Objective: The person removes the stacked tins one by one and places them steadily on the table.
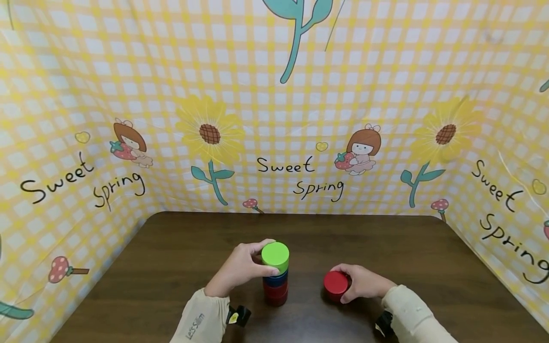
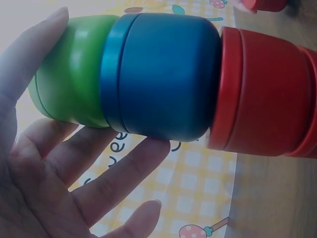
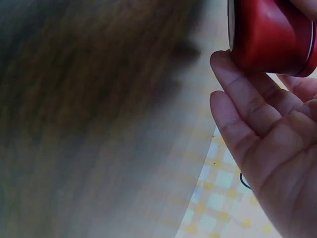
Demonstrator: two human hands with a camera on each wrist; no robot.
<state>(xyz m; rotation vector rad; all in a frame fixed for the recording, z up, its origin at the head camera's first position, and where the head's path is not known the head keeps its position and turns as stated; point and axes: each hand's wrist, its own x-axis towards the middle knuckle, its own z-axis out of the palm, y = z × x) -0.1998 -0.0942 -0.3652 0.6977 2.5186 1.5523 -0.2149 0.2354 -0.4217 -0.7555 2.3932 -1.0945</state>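
Near the front middle of the table stands an upright stack of small round lidded tins. A green tin (image 1: pixel 275 256) tops it, with a blue tin (image 2: pixel 161 77) beneath and a red tin (image 2: pixel 267 91) under that. More red (image 2: pixel 312 99) shows at the lowest level, cut off by the left wrist view's edge. My left hand (image 1: pixel 244 264) grips the green tin between thumb and fingers, one fingertip right at the blue tin's side. To the right of the stack, my right hand (image 1: pixel 364 281) holds a separate red tin (image 1: pixel 336 284) by its sides, thumb nearest me.
The dark brown wooden table (image 1: pixel 206 233) has rounded far corners. A yellow-and-white checked cloth (image 1: pixel 274 128) with sunflowers and lettering hangs behind and along both sides. Black wrist straps (image 1: pixel 241 316) sit at the cream sleeves (image 1: pixel 411 309).
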